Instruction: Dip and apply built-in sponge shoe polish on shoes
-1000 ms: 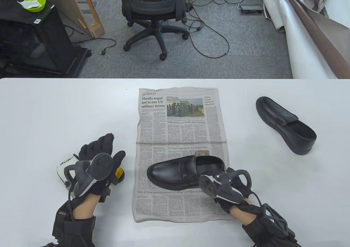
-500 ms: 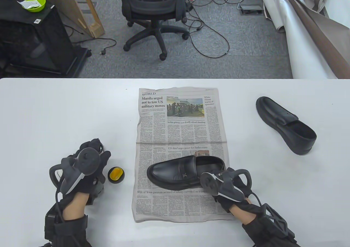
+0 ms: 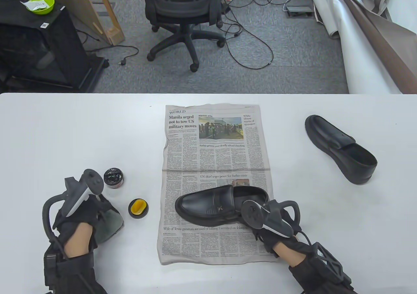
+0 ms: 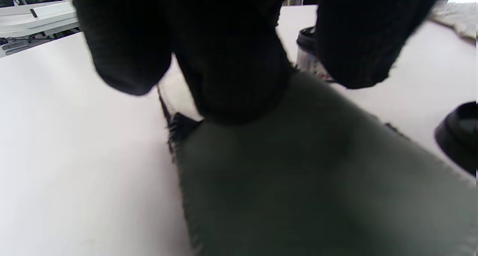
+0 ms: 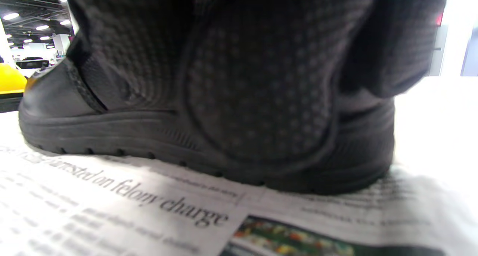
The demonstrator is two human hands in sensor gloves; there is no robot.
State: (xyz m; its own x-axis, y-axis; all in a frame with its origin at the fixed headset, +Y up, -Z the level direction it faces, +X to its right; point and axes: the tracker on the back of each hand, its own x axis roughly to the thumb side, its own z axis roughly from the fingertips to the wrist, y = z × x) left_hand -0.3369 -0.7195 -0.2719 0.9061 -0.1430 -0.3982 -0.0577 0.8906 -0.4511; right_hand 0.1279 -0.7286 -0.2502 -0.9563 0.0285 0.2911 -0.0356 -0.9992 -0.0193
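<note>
Left hand [image 3: 81,216] withdrew (polish jar [image 3: 113,177] uncovered).

Black loafer [image 3: 215,206] lies on its sole on the newspaper, toe toward my left, heel under my right hand [image 3: 277,222]. Second black shoe [image 3: 342,149] rests apart on the bare table at far right. Polish jar [image 3: 113,177], open, black inside, stands beyond my left hand. Its lid with yellow sponge [image 3: 138,208] sits upturned nearby.
</note>
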